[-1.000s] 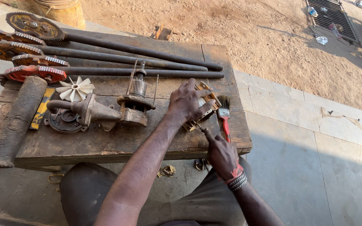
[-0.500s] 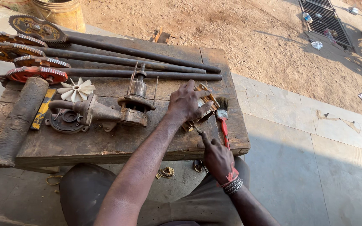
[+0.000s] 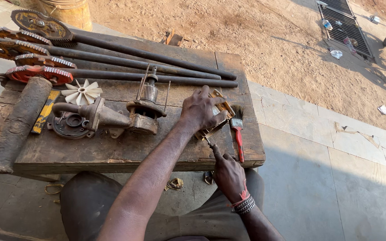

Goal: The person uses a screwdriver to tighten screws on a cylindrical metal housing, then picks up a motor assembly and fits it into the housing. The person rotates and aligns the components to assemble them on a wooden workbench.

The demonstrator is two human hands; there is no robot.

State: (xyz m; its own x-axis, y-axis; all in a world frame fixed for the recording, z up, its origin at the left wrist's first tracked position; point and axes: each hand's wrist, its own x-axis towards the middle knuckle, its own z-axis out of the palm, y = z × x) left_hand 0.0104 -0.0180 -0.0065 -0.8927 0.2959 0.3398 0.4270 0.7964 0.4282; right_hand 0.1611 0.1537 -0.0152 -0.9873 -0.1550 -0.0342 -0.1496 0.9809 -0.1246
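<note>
My left hand (image 3: 200, 109) presses down on a brass-coloured metal part (image 3: 219, 117) near the right end of a worn wooden bench (image 3: 112, 149). My right hand (image 3: 228, 174) grips a thin screwdriver (image 3: 209, 143) whose tip points up into that part. A red-handled paintbrush (image 3: 237, 131) lies just right of the part. Left of my left hand stands a rusty motor and pump assembly (image 3: 126, 114), with a white plastic fan impeller (image 3: 82, 92) beside it.
Several long dark shafts with toothed gear wheels (image 3: 32, 44) lie across the back of the bench. A thick rusty cylinder (image 3: 16, 120) lies at the left edge. A yellow drum (image 3: 68, 11) stands behind. Sandy ground, stone paving and a metal grate (image 3: 345, 24) lie to the right.
My right hand has shifted slightly down and left with the screwdriver. My left hand stays on the brass-coloured part.
</note>
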